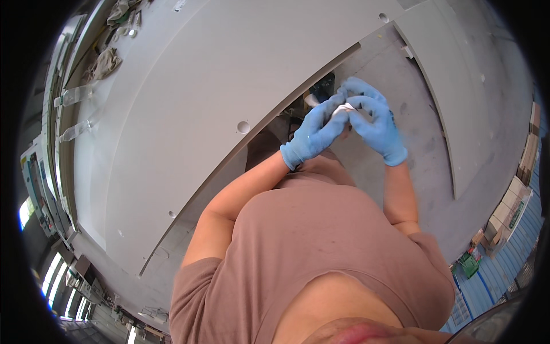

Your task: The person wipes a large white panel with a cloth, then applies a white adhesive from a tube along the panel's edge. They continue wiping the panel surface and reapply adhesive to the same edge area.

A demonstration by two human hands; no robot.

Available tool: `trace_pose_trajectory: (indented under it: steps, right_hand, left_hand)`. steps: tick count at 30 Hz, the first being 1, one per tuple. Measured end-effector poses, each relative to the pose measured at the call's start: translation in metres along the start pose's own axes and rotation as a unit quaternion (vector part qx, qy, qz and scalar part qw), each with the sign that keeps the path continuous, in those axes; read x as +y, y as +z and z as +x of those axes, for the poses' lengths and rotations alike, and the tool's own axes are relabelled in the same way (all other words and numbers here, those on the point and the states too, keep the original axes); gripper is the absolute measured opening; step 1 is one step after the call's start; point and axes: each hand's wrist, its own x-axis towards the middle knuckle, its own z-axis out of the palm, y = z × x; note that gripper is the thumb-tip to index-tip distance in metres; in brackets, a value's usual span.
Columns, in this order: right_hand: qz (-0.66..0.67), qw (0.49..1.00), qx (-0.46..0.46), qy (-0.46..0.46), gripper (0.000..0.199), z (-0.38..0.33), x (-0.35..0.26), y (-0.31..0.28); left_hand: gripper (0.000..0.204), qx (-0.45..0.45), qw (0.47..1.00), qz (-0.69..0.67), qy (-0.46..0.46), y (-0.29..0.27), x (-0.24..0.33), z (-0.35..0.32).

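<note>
A big flat grey panel is seen lying like a bench top, and three small round holes are cut in it, one near its middle, one near its top edge and one low down. Beside it a second grey panel is laid, with a darker grey floor showing in the gap between the two. Along the far left edge, two clear plastic bottles are lying on their sides, and some crumpled cloths are left just above them.
</note>
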Motion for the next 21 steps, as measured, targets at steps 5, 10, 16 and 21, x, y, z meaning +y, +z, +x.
trace_pose_trajectory:
  steps: [5,10,16,21]
  right_hand:
    - [0.392,0.891,0.052,0.222,0.022,0.005,0.021,0.035]
    - [0.628,0.727,0.084,0.265,0.020,0.016,0.032,0.072]
    - [0.308,0.872,0.155,0.348,0.018,0.047,0.047,0.109]
    - [0.196,0.919,0.116,0.323,0.019,0.058,0.050,0.130]
  left_hand:
    - [0.036,0.151,0.985,-0.025,-0.081,0.010,-0.011,-0.011]
    - [0.041,0.244,0.965,-0.032,-0.094,-0.003,-0.041,-0.002]
    - [0.041,0.241,0.943,-0.069,-0.217,-0.028,-0.059,-0.007]
    - [0.035,0.282,0.932,-0.100,-0.206,-0.050,-0.055,-0.003]
